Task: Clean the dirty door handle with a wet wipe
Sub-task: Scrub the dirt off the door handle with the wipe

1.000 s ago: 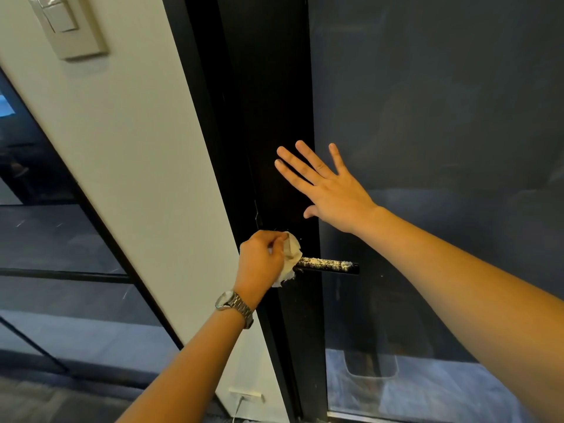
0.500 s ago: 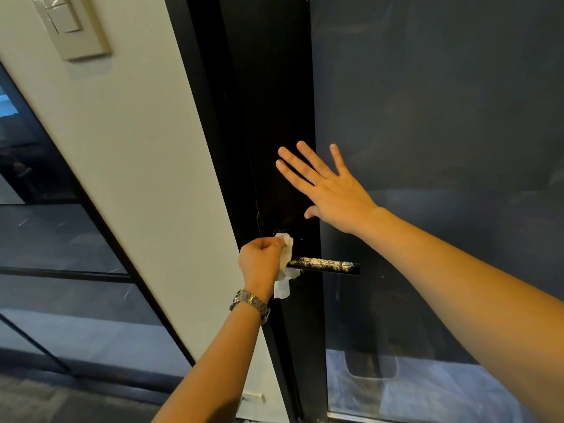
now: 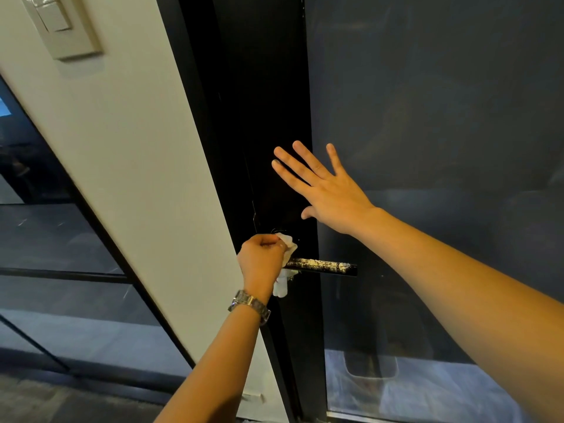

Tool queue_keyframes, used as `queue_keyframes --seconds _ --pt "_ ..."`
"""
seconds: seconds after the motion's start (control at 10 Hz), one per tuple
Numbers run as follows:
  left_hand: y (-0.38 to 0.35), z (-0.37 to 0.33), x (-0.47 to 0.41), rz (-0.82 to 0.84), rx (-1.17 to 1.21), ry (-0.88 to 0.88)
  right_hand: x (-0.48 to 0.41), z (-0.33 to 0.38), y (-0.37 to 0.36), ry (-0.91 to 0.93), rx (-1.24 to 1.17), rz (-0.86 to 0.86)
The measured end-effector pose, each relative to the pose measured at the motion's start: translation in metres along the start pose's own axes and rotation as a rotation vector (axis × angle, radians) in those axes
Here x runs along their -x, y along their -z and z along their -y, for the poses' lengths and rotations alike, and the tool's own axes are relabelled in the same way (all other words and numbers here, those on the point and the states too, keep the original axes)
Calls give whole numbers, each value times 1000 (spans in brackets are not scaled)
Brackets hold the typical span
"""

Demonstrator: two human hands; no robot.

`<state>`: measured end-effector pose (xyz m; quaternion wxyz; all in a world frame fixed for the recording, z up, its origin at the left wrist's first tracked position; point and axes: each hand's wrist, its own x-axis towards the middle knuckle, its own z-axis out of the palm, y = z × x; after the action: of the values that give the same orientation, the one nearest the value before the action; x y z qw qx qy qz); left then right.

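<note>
Fingers of the left hand (image 3: 265,261) are curled into a fist around a crumpled white wet wipe (image 3: 286,264), which bunches out above the knuckles and hangs in a short tail below them. That fist sits at the inner end of the door handle (image 3: 322,266), pressing the wipe against the bar where it meets the black door frame (image 3: 268,117). The handle is a slim dark bar whose long axis runs nearly level, tilting very slightly downward as it goes; it points away from the left hand toward the right, and its free end lies below the right wrist. Pale speckled grime coats the upper face of the bar along most of the length that shows beyond the wipe. A metal wristwatch (image 3: 248,303) circles the left wrist just below the fist.

Up and to the right of the left hand, the right hand (image 3: 323,190) is spread flat with its fingers apart, palm laid against the door, fingertips over the black frame and the heel over the dark glass panel (image 3: 442,132). It grips nothing. Far above and to the left of the left hand, a beige wall switch (image 3: 61,22) sits on the cream wall (image 3: 122,148).
</note>
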<state>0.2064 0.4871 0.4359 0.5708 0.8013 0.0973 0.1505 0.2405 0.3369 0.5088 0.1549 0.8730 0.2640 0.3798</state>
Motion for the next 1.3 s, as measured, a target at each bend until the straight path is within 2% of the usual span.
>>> queue_keyframes --seconds 0.1,0.2,0.3,0.4,0.5,0.7,0.8,0.9,1.1,1.3 --pt "8 9 -10 262 594 476 0 0 0 -2 -3 6" --pt "7 13 -9 280 697 514 0 0 0 -3 -7 -2" --pt "4 7 0 15 171 70 0 -1 0 3 -11 -4" --pt "5 0 3 -31 -228 -353 0 -1 -1 2 -3 -15" --pt "4 -2 -1 26 -392 -542 0 0 0 3 -13 -3" --pt "-7 2 8 -167 -193 -411 0 -1 1 5 -23 9" --pt "-10 -3 3 -191 -158 -385 0 -1 1 9 -32 15" --pt "-9 -1 -4 -184 -144 -248 0 -1 1 15 -37 17" --pt "-11 6 1 -47 5 120 0 -2 -3 19 -24 -18" --pt "-10 -11 2 -125 -210 -267 -1 -2 -3 15 -24 -11"
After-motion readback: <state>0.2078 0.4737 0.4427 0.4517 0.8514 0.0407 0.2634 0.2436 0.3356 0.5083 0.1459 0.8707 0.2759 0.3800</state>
